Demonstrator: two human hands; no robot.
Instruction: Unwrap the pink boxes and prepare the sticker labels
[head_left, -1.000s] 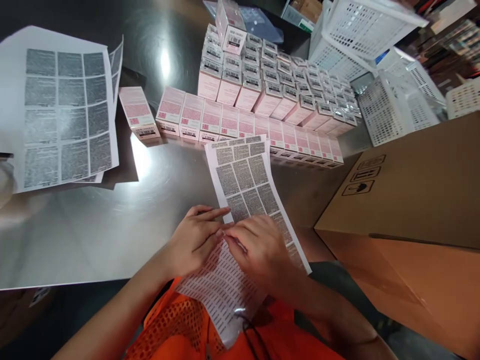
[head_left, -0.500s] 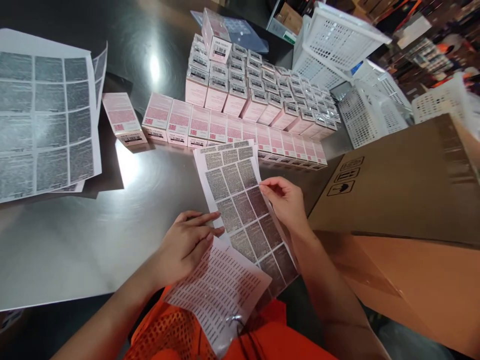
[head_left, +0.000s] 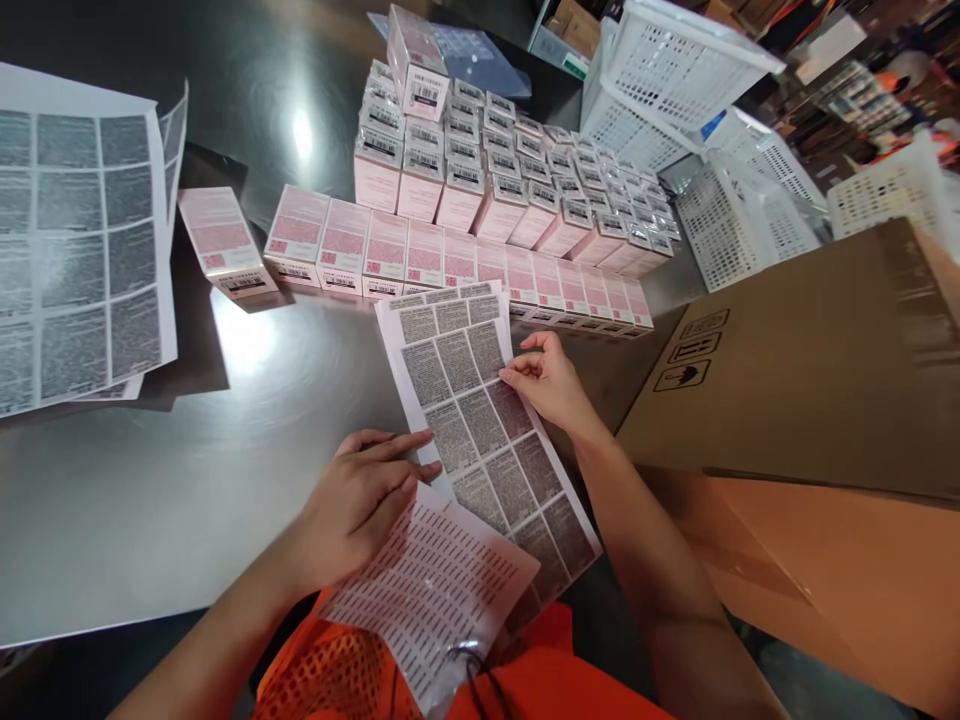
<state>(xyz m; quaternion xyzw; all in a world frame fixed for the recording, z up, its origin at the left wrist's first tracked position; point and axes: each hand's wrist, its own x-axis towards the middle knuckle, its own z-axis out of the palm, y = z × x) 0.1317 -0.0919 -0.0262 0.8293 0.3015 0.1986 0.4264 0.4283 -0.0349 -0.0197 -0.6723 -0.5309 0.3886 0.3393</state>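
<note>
In front of me lies a sheet of grey printed labels [head_left: 480, 420], tilted on the metal table. My left hand [head_left: 364, 500] rests by its left edge, fingers stretched out and holding nothing. Under that hand's thumb is a sheet of small narrow stickers [head_left: 435, 585], which overlaps the lower part of the label sheet and hangs towards my lap. My right hand [head_left: 551, 390] pinches the right edge of the label sheet with thumb and forefinger. Whether a single label has lifted there is too small to tell. Beyond the sheet's top edge lies a row of pink boxes [head_left: 424, 255].
Behind the row stand many wrapped pink boxes [head_left: 457, 195], with one box [head_left: 418, 70] on top. A separate pink box [head_left: 225, 240] lies left, beside large label sheets [head_left: 75, 220]. A cardboard carton [head_left: 795, 370] and white baskets [head_left: 682, 70] occupy the right side.
My right hand has shifted slightly up and left along the sheet's edge, its other fingers spreading a little. My left hand stays by the left edge. The view has shifted slightly.
</note>
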